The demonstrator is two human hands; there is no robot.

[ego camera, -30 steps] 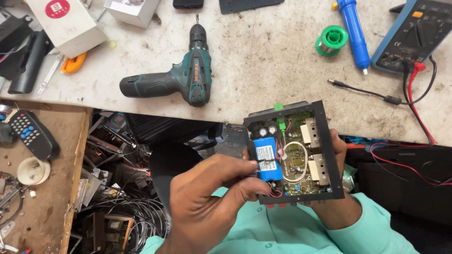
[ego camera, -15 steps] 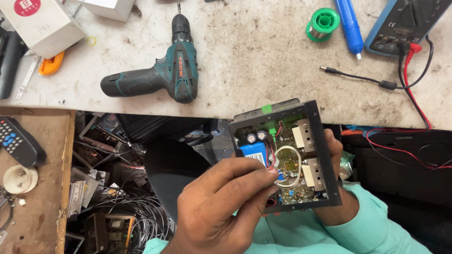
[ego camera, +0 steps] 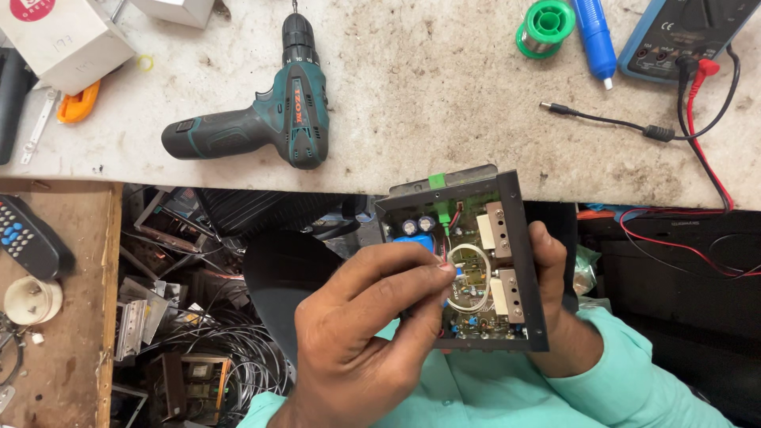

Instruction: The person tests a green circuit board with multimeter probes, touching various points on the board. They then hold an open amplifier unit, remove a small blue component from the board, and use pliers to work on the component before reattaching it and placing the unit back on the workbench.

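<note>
My right hand [ego camera: 559,317] holds an open black metal box [ego camera: 529,269] from behind and its right side, tilted toward me just below the workbench edge. Inside sits a circuit board [ego camera: 476,317] with capacitors, two pale blocks, a blue part and a white wire loop [ego camera: 469,279]. My left hand [ego camera: 357,341] reaches in from the lower left. Its thumb and forefinger pinch at the left side of the wire loop and cover most of the blue part.
On the grey workbench [ego camera: 444,119] lie a green cordless drill [ego camera: 269,119], a solder spool [ego camera: 547,24], a blue pen-like tool [ego camera: 594,36], a multimeter [ego camera: 682,32] with red and black leads, and a white carton [ego camera: 63,40]. A remote [ego camera: 24,238] lies left; scrap wires [ego camera: 190,333] are below.
My left hand's fingers have moved up from the box's lower left onto the white wire loop, hiding the blue part. The box has shifted slightly left and up in view.
</note>
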